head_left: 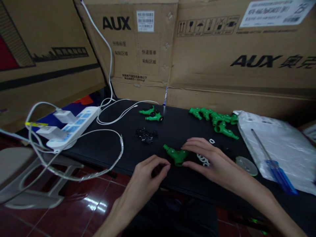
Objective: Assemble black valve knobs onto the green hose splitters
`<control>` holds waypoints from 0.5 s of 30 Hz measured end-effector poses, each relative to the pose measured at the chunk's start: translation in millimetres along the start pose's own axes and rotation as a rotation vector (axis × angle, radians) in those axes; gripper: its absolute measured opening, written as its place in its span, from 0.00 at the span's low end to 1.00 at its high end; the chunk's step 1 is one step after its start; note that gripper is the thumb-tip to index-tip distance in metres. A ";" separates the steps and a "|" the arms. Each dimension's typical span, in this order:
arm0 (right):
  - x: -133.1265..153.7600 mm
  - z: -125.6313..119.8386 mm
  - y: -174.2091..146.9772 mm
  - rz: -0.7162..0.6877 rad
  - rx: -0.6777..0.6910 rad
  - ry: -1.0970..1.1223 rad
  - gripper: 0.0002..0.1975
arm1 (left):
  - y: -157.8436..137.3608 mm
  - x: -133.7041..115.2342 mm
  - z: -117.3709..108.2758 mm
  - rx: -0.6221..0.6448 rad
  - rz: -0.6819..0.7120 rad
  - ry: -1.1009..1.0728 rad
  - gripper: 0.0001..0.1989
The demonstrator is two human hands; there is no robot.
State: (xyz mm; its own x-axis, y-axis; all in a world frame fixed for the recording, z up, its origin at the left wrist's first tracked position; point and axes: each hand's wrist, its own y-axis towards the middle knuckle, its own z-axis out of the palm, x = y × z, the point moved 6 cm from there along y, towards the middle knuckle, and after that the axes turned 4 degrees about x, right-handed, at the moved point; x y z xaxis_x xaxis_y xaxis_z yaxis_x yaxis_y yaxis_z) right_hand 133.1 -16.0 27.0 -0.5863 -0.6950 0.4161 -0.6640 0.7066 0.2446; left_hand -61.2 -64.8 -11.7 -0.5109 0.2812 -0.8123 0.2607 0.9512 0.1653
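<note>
A green Y-shaped pipe fitting (178, 157) is at the near middle of the black table. My right hand (207, 158) reaches around its right end, fingers on the far side and thumb on the near side. Just left of the fitting, my left hand (151, 172) is closed in a pinch, thumb and forefinger together; anything between them is too small to make out. White rings (202, 160) lie partly hidden under my right hand, and a single white ring (211, 141) sits beyond it. Small black parts (146, 135) form a pile farther left.
Two green fittings with black parts (154, 116) lie at the back, and several more green fittings (217, 118) at back right. A blue screwdriver (280, 174) rests on a white plastic bag (278, 144), beside a round disc (247, 165). A power strip (79, 126) with cables occupies the left.
</note>
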 end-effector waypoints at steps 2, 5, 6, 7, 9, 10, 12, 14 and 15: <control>-5.0 -14.1 -11.9 0.011 -0.084 0.020 0.14 | 0.5 1.7 -6.7 -0.033 0.022 0.047 0.05; -11.6 -28.7 -27.2 0.058 -0.144 0.055 0.12 | 4.9 4.5 -29.1 -0.194 0.076 0.228 0.05; -12.4 -30.8 -29.8 0.078 -0.144 0.067 0.12 | 6.9 5.6 -38.0 -0.263 0.092 0.308 0.06; -12.0 -31.9 -30.7 0.093 -0.142 0.078 0.13 | 9.5 7.0 -45.9 -0.317 0.103 0.389 0.07; -7.8 -34.0 -28.3 0.107 -0.148 0.098 0.13 | 17.0 10.9 -56.0 -0.347 0.119 0.526 0.11; -5.3 -36.1 -26.3 0.108 -0.159 0.105 0.13 | 21.4 13.1 -58.2 -0.329 0.129 0.579 0.13; -3.6 -44.9 -25.4 0.115 -0.202 0.100 0.14 | 29.8 17.3 -58.5 -0.270 0.152 0.648 0.13; -13.6 -59.7 -36.4 0.187 -0.268 0.022 0.17 | 35.8 20.6 -56.6 -0.218 0.163 0.676 0.11; -24.1 -68.9 -48.5 0.260 -0.312 -0.049 0.18 | 37.8 22.0 -55.5 -0.199 0.160 0.676 0.10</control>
State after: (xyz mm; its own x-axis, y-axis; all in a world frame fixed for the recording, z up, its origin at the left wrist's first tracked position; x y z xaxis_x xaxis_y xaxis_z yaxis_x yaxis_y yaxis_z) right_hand 211.5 -24.4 65.4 -0.7422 -0.4885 0.4588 -0.3225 0.8605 0.3944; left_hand -108.1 -15.5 7.6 -0.8908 0.3748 -0.2570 0.2534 0.8791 0.4037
